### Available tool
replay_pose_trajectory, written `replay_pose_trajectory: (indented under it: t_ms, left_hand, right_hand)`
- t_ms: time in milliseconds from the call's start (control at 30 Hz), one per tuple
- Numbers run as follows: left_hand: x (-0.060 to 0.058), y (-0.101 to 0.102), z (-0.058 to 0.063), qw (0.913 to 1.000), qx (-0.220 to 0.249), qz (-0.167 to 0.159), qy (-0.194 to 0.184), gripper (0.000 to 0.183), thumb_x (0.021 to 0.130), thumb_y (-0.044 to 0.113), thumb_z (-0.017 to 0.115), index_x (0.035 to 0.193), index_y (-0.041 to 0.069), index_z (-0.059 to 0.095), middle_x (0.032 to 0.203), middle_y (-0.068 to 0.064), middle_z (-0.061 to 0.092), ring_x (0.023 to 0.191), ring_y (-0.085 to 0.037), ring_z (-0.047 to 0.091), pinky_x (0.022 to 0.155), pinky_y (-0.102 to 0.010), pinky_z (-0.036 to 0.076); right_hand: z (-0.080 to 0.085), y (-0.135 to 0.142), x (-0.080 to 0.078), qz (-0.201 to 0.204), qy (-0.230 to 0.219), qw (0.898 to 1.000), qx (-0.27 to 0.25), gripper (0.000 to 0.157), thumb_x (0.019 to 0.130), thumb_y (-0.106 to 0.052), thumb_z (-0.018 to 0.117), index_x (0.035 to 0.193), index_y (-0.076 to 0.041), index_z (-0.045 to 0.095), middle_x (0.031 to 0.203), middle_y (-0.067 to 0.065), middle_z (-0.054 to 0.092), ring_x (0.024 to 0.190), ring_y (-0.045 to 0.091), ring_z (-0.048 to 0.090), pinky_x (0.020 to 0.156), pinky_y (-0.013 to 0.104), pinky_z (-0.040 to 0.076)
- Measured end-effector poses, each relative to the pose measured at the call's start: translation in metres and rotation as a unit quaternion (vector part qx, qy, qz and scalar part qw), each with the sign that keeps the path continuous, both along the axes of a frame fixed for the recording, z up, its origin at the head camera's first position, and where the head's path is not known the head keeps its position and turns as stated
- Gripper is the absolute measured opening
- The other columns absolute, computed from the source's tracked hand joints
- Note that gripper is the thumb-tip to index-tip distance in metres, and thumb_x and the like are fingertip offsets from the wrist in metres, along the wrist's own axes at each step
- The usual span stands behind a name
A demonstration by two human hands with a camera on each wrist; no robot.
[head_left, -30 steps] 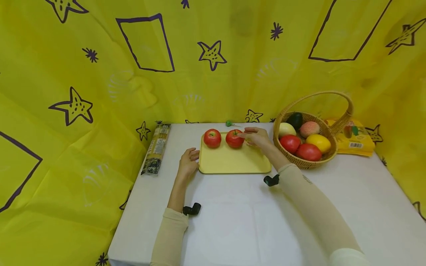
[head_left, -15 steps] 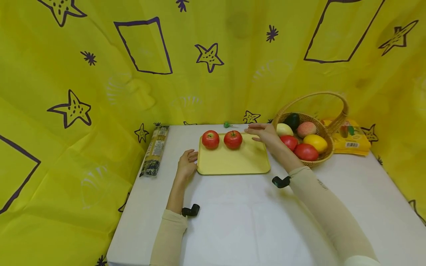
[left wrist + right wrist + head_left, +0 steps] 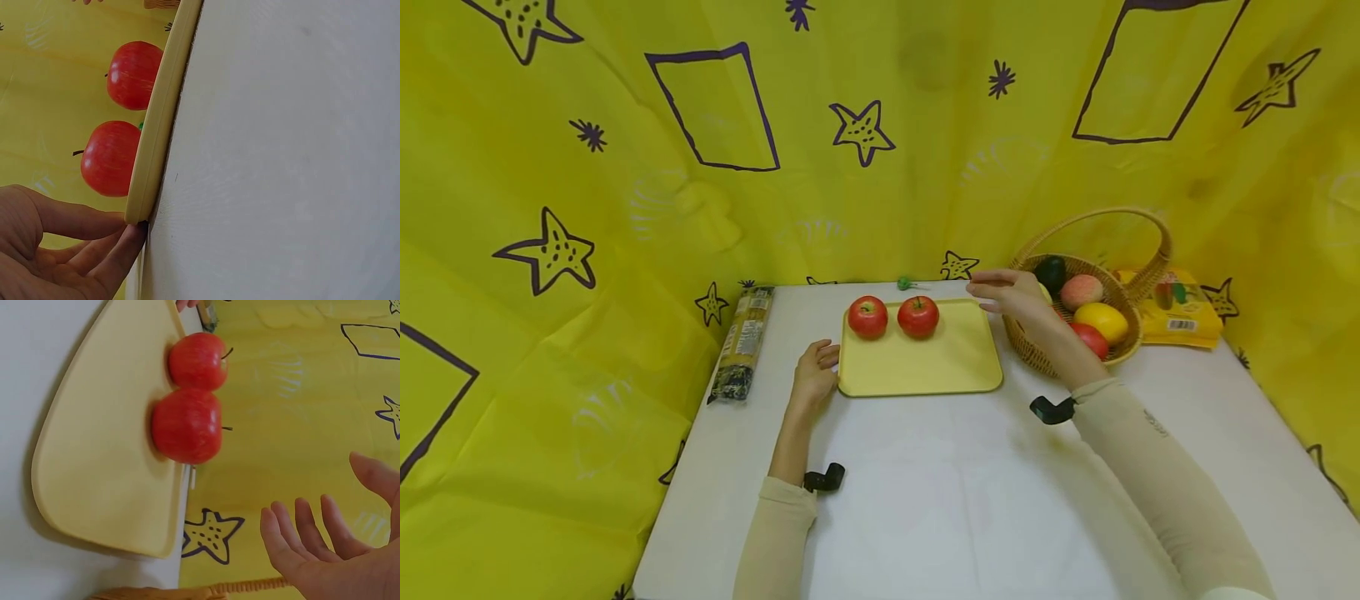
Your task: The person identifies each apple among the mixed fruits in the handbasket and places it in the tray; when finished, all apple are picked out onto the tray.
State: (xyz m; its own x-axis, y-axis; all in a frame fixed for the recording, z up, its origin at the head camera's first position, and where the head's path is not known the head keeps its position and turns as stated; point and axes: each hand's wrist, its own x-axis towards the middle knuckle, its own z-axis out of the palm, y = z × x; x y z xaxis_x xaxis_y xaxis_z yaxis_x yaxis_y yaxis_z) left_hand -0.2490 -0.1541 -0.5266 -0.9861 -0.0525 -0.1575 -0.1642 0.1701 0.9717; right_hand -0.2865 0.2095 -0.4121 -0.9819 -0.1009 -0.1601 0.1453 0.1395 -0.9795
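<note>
Two red apples (image 3: pixel 867 317) sit side by side along the far edge of a yellow tray (image 3: pixel 921 363). My left hand (image 3: pixel 815 372) is at the tray's left side. In the left wrist view, its thumb and fingers (image 3: pixel 119 253) pinch the tray's rim. My right hand (image 3: pixel 1013 293) is raised between the tray and a wicker basket (image 3: pixel 1033 354), covering part of the basket. It holds nothing; the right wrist view shows its fingers (image 3: pixel 306 522) spread and slightly bent.
Inside the basket are a yellow lemon (image 3: pixel 1100 322), a peach (image 3: pixel 1082 290), a dark green fruit (image 3: pixel 1050 272) and red ones. A yellow bag (image 3: pixel 1183 308) lies behind it. At the left lies a long packet (image 3: pixel 743 343). A small green item (image 3: pixel 905 283) sits beyond the tray.
My right hand has come away from the right-hand apple and moved rightward to the basket's near left side. The left hand stays at the tray's edge. The head view has shifted slightly.
</note>
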Motion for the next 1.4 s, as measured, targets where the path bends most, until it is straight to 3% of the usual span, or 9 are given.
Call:
replay_pose_trajectory:
  t_ms: [200, 433, 700, 833, 1167, 1400]
  left_hand:
    - [-0.001, 0.0, -0.001, 1.0, -0.004, 0.002, 0.0, 0.086, 0.073, -0.032, 0.046, 0.153, -0.004, 0.04, 0.149, -0.023, 0.055, 0.138, -0.039, 0.054, 0.109, -0.047, 0.05]
    - [0.002, -0.003, 0.0, 1.0, -0.004, 0.0, -0.001, 0.087, 0.072, -0.032, 0.045, 0.154, -0.005, 0.038, 0.15, -0.024, 0.054, 0.139, -0.04, 0.052, 0.11, -0.048, 0.049]
    - [0.001, -0.007, -0.003, 0.9998, -0.02, -0.003, 0.001, 0.086, 0.073, -0.031, 0.046, 0.154, -0.004, 0.039, 0.15, -0.023, 0.055, 0.138, -0.038, 0.054, 0.109, -0.048, 0.049]
    - [0.0, -0.007, -0.003, 0.9997, -0.025, -0.005, 0.0, 0.085, 0.074, -0.03, 0.046, 0.155, -0.003, 0.039, 0.15, -0.022, 0.055, 0.138, -0.038, 0.054, 0.11, -0.047, 0.049]
    - [-0.001, -0.005, -0.003, 0.9997, -0.024, -0.006, 0.0, 0.085, 0.074, -0.029, 0.043, 0.155, -0.003, 0.039, 0.15, -0.021, 0.054, 0.139, -0.037, 0.053, 0.11, -0.047, 0.049]
    - [0.0, -0.001, -0.001, 0.9997, -0.023, -0.007, 0.0, 0.085, 0.074, -0.029, 0.045, 0.154, -0.003, 0.039, 0.15, -0.022, 0.055, 0.138, -0.037, 0.054, 0.11, -0.047, 0.049]
  right_hand:
    - [0.009, 0.015, 0.008, 0.017, 0.01, 1.0, 0.017, 0.053, 0.1, -0.024, 0.072, 0.144, 0.001, 0.058, 0.141, 0.014, 0.062, 0.125, 0.021, 0.061, 0.111, 0.047, 0.048]
    - [0.011, 0.033, 0.013, 0.023, 0.02, 1.0, 0.001, 0.055, 0.098, -0.02, 0.074, 0.143, 0.006, 0.057, 0.121, 0.001, 0.072, 0.109, 0.012, 0.07, 0.097, 0.034, 0.057]
    - [0.012, 0.057, 0.022, 0.026, -0.003, 0.999, 0.018, 0.059, 0.1, -0.025, 0.071, 0.147, 0.005, 0.051, 0.108, -0.01, 0.075, 0.111, 0.014, 0.071, 0.104, 0.038, 0.054]
    - [0.012, 0.071, 0.024, 0.017, -0.006, 0.999, 0.033, 0.058, 0.1, -0.028, 0.072, 0.146, 0.003, 0.053, 0.111, -0.009, 0.074, 0.112, 0.017, 0.072, 0.104, 0.04, 0.054]
    - [0.008, 0.112, 0.019, 0.034, -0.044, 0.998, 0.03, 0.056, 0.104, -0.02, 0.064, 0.149, 0.006, 0.044, 0.099, -0.016, 0.074, 0.098, 0.005, 0.073, 0.092, 0.029, 0.059]
    - [0.015, 0.137, 0.021, 0.06, -0.081, 0.99, 0.101, 0.043, 0.105, -0.03, 0.063, 0.139, -0.005, 0.057, 0.103, -0.019, 0.071, 0.096, 0.003, 0.072, 0.097, 0.033, 0.057]
